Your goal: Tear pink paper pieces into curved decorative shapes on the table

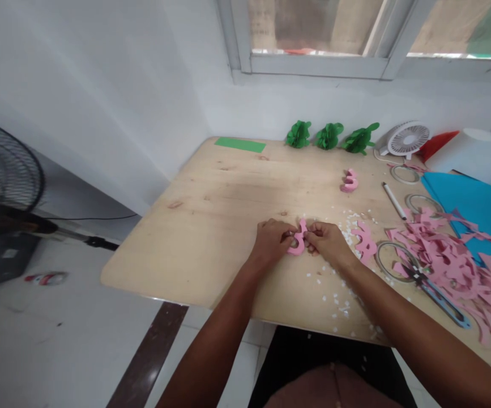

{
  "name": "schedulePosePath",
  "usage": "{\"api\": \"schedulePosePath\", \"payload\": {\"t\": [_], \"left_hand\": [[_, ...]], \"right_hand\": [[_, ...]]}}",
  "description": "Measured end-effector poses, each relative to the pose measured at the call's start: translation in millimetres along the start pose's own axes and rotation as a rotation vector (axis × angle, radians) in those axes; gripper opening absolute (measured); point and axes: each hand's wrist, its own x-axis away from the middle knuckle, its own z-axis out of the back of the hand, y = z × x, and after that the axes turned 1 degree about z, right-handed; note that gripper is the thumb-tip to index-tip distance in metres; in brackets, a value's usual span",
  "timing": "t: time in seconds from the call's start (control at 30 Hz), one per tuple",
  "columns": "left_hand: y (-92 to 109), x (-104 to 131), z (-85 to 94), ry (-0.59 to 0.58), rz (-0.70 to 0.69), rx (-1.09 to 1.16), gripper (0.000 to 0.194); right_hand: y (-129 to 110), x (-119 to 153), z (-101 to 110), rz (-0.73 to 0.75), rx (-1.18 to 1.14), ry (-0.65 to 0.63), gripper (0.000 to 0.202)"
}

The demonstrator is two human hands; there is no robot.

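Observation:
Between my two hands is a curved pink paper piece (298, 242), shaped like a 3, just above the wooden table (203, 226). My left hand (274, 238) pinches its left side, and my right hand (319, 235) grips its right edge with closed fingers. Another pink cutout (364, 243) lies just right of my right hand, among small white paper bits (347, 229). Farther back stands a similar pink curved piece (349, 181).
Pink scraps (444, 255), scissors (444, 300), tape rings (379, 260) and blue sheets (478, 209) crowd the right side. Green paper shapes (329, 136), a small white fan (409, 139) and a green strip (240, 145) line the back. A marker (393, 201) lies right of centre.

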Motion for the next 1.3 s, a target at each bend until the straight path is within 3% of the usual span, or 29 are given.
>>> {"api": "schedulePosePath", "payload": {"t": [0.73,1.3], "left_hand": [[3.1,2.0,1.7,0.012,-0.013,0.004,0.024],[4.9,1.8,2.2,-0.008,0.008,-0.009,0.022]], "right_hand": [[2.2,10.4,5.6,0.012,-0.100,0.011,0.022],[2.0,19.9,4.9,0.112,-0.066,0.058,0.023]]}}
